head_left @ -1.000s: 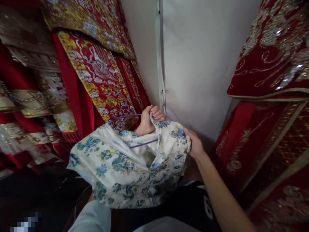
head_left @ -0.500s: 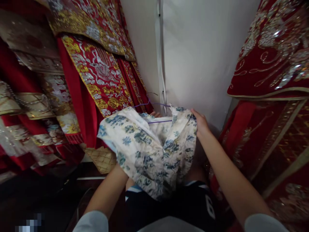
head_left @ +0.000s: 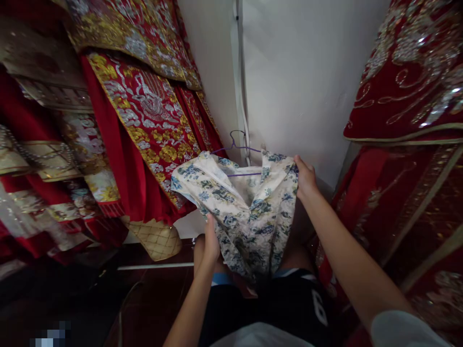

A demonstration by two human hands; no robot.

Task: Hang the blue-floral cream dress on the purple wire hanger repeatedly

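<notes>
A white V-neck blouse (head_left: 235, 212) with blue and green flowers hangs on a thin purple hanger (head_left: 233, 144) in front of my lap. My right hand (head_left: 307, 179) is closed on its shoulder edge at the right, with most fingertips behind the cloth. Lower down on the opposite side, my left hand (head_left: 212, 241) pinches the blouse's side edge below the sleeve. Its thumb shows beside the fabric; the other fingers are hidden. The hanger's hook points up, and its lower bar shows through the open neckline.
Red embroidered garments (head_left: 144, 111) with gold and silver hang close on the left. More dark red beaded garments (head_left: 405, 106) hang at the right. Between them stands a pale wall (head_left: 296, 72) with a vertical white cable strip (head_left: 239, 72). A gold quilted piece (head_left: 155, 238) hangs low left.
My left hand has come out from inside the blouse and now grips its side from outside. The blouse's left part has swung inward, and the hanger hook stands more upright.
</notes>
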